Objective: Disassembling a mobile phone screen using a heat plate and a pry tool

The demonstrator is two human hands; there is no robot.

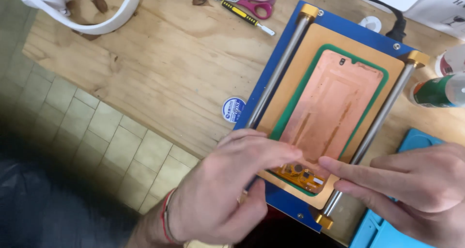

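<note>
A blue heating plate (286, 73) with two steel rods and brass end caps lies on a wooden bench. On its tan pad sits a copper-backed phone screen panel (329, 102) inside a green outline, with an orange flex cable (302, 175) at its near end. My left hand (227, 185) rests its fingers on the near edge of the panel, a red string at the wrist. My right hand (407, 185) points its fingers at the same edge from the right. Neither hand grips anything.
Pink-handled scissors (252, 0) and a yellow-black tool (247, 17) lie at the back. A round blue-white tape roll (234, 109) sits left of the plate. A white lamp ring (77, 10) is at back left, a green-labelled bottle (436, 90) at right, a blue mat (387, 228) near right.
</note>
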